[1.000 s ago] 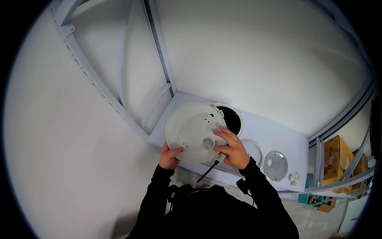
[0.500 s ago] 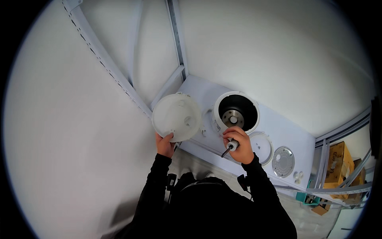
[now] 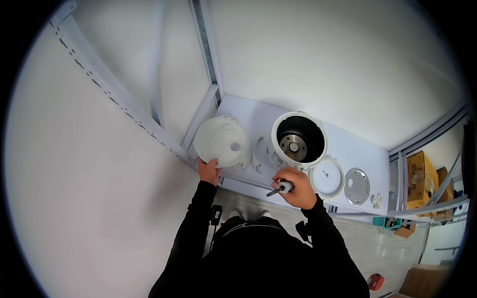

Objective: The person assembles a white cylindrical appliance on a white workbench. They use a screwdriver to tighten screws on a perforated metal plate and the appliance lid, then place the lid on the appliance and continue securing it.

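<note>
White lid (image 3: 221,140) has moved farther left in left hand (image 3: 208,170).

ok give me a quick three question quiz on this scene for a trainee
1. True or false: the left hand holds the round white cover.
2. What does the right hand hold? A) a screwdriver B) a cup C) a cloth
3. Fill in: the open white cooker body stands on the white ____.

Key:
1. True.
2. A, the screwdriver.
3. Table; a white disc and a metal disc lie beside the body.
</note>
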Motion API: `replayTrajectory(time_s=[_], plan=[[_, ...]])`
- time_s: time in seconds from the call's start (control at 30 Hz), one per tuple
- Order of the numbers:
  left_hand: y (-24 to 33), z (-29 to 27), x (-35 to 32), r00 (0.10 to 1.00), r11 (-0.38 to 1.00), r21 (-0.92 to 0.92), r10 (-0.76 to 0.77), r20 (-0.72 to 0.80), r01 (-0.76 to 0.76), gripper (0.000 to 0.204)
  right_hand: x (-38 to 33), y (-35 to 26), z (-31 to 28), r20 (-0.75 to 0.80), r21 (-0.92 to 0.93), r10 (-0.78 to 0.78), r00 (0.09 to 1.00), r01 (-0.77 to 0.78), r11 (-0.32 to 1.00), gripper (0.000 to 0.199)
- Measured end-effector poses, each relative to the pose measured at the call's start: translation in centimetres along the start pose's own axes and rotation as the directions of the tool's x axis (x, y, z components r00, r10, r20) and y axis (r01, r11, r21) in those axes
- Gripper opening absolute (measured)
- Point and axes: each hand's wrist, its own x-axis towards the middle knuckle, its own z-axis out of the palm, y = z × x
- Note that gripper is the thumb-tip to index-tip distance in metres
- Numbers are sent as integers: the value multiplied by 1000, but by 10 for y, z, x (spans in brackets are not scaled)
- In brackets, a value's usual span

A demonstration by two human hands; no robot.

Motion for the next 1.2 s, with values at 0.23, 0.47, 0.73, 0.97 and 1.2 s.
replayTrajectory(time_s=[0.23,0.47,0.73,0.97,1.2], plan=[[-5,12,42,998,997,30,-66,24,65,62,14,0,31,81,-98,82,993,-74,992,26],[-2,16,60,991,981,145,-133,14,129,57,26,29,69,53,-143,150,987,-141,980,32],[-16,4,90,986,967,200,-165,9,160,65,39,36,90,12,-106,258,966,-255,961,37],[-26,-6,115,983,634,758,173,55,-154,65,43,26,83,6,-80,348,937,-347,935,36],[-17,2,112,980,649,737,174,97,-188,62,39,0,66,43,-12,389,920,-388,921,48]])
